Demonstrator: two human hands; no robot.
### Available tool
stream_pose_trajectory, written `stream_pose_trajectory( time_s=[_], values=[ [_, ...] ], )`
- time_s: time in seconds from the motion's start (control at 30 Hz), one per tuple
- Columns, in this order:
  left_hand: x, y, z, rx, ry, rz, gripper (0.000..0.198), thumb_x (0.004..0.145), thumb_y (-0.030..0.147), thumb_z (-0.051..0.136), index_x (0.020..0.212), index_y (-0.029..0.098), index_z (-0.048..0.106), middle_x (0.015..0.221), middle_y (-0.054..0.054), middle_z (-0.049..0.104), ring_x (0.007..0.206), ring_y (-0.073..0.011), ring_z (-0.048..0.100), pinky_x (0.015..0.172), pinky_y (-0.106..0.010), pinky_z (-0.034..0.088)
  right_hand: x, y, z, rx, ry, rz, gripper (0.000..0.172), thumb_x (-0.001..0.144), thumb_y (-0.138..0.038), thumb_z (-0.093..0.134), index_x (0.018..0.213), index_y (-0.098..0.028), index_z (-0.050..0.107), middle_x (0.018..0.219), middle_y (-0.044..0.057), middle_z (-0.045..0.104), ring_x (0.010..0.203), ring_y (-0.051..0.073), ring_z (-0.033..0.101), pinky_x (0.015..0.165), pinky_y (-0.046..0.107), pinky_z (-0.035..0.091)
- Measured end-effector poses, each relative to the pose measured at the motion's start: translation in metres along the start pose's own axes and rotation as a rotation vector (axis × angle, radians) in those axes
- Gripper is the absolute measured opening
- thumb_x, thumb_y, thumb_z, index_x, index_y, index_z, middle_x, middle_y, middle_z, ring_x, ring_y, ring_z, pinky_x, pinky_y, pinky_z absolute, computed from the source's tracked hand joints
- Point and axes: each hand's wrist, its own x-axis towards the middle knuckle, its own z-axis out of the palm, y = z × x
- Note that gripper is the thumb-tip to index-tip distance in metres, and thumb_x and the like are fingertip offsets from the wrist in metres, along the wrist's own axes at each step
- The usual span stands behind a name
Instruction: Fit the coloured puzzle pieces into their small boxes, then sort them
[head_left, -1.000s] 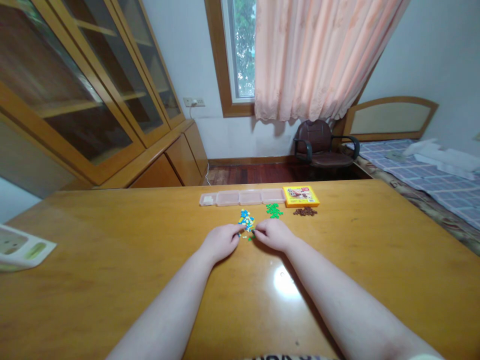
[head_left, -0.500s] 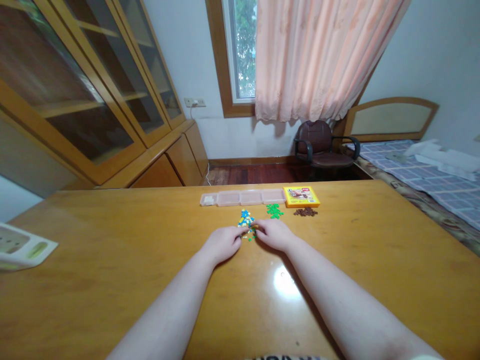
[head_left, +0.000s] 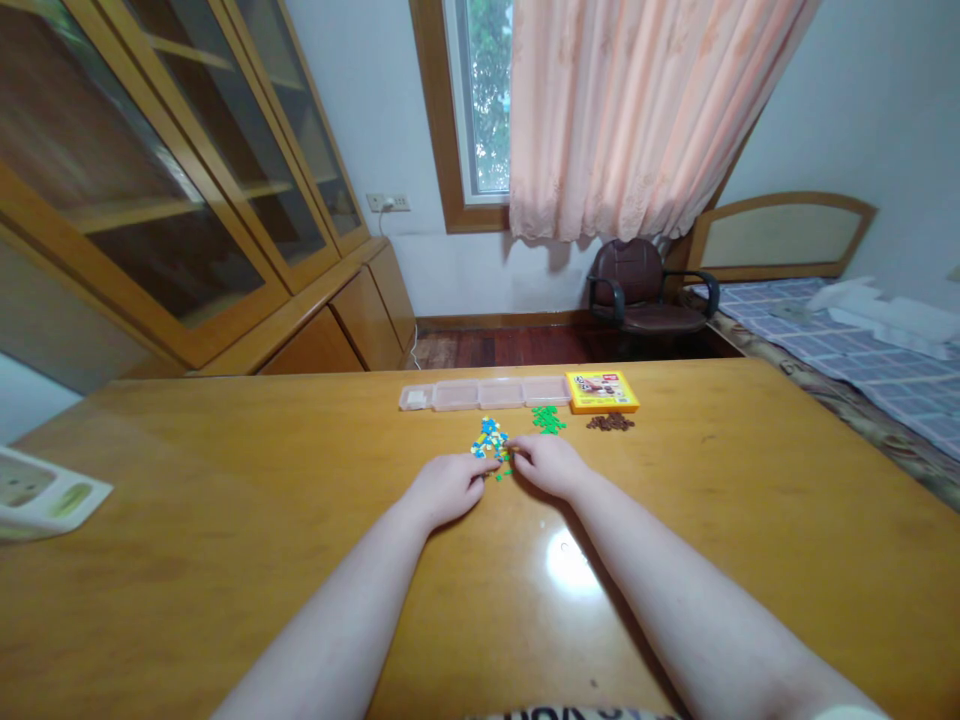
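A small pile of blue, white, yellow and green pieces [head_left: 489, 437] lies on the wooden table [head_left: 262, 480]. My left hand [head_left: 448, 488] rests at its near left side, index finger stretched onto the pieces. At the pile's right edge is my right hand [head_left: 549, 465], its fingers bent down among the pieces; whether a piece is between them is too small to tell. Behind my right hand lies a heap of green pieces [head_left: 549, 419], with a heap of brown pieces [head_left: 610, 422] to its right.
Clear plastic trays [head_left: 478, 394] stand in a row behind the piles, beside a yellow box [head_left: 602, 391]. A white power strip [head_left: 49, 495] sits at the left edge. Beyond the table are a chair [head_left: 637, 290] and a bed [head_left: 795, 310].
My left index finger has shifted slightly right, and some pieces in the mixed pile have moved apart. My right hand has barely moved.
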Motion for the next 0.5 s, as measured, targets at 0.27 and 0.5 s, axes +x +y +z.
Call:
stream_pose_trajectory(
  time_s=[0.27,0.5],
  values=[
    [0.0023,-0.0050,-0.0020,0.062,0.031,-0.086,0.041,0.082,0.020,0.041,0.117,0.031,0.060,0.113,0.000,0.066,0.101,-0.0202,0.061,0.086,-0.030,0.047,-0.0019,-0.0008,-0.0027,0.015,-0.019,-0.042,0.038,0.086,-0.029,0.041,0.118,-0.028,0.060,0.105,0.003,0.069,0.093,0.019,0.063,0.079,0.027,0.043],
    [0.0018,0.0002,-0.0010,0.050,0.022,-0.101,0.047,0.083,0.021,0.041,0.128,0.033,0.050,0.117,0.000,0.064,0.101,-0.0198,0.062,0.086,-0.029,0.047,-0.0015,-0.0025,-0.0042,0.004,-0.055,-0.071,0.037,0.085,-0.027,0.042,0.116,-0.029,0.062,0.105,0.003,0.069,0.094,0.019,0.063,0.079,0.026,0.043]
  ],
)
